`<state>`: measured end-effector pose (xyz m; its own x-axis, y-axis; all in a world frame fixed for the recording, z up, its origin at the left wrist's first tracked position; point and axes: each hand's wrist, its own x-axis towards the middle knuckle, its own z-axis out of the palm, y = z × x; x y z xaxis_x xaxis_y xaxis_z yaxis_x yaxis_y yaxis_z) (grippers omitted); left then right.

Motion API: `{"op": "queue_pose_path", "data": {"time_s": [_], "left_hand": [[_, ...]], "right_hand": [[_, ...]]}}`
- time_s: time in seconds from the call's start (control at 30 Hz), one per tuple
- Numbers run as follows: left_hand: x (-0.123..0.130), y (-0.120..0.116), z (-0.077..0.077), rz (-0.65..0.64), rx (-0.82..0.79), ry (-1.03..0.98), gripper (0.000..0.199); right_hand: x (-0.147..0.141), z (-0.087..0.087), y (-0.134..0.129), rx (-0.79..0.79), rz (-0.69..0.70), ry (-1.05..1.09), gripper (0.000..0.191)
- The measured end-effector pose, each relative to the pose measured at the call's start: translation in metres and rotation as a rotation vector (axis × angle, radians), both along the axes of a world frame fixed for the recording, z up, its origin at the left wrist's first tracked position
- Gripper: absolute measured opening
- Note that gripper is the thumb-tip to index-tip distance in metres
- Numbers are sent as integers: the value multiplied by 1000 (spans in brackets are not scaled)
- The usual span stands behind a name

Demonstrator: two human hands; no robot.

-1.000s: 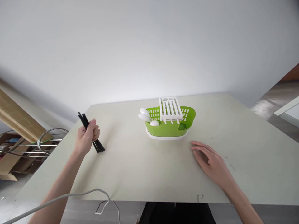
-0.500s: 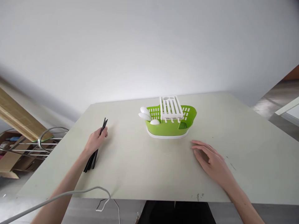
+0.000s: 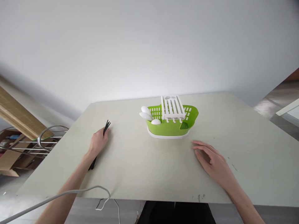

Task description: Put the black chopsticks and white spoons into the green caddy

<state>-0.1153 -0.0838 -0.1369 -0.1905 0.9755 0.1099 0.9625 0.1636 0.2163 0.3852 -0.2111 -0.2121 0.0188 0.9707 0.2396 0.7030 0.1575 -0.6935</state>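
Note:
My left hand is closed around a bundle of black chopsticks over the left side of the table. Their thin tips stick out beyond my fingers, and the thick ends show below my wrist. In the middle stands a green cutlery basket on a white base, with a white slotted rack across its top. Several white spoons rest at the basket's left end, bowls up. My right hand lies on the table to the right of the basket, fingers loosely spread, holding nothing.
A pale table runs back to a white wall. A grey cable crosses its front left edge. On the left are a wire rack, a bamboo board and a cardboard box.
My left hand has moved slightly to the right and turned, tilting the chopsticks; their lower ends are now more hidden by my arm. My right hand has stayed almost still.

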Motion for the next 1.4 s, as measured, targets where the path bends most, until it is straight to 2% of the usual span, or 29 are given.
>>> {"op": "queue_pose_path", "data": {"time_s": [0.23, 0.47, 0.9, 1.4], "left_hand": [[8, -7, -3, -26, -28, 81, 40], [5, -6, -8, -69, -9, 100, 36], [9, -8, -9, -77, -32, 79, 43], [17, -13, -5, -78, -70, 128, 41]], "right_hand": [[0, 1, 0, 5, 4, -8, 27], [-1, 1, 0, 17, 8, -16, 26], [-1, 2, -1, 9, 0, -9, 26], [0, 1, 0, 4, -3, -11, 25]]}}
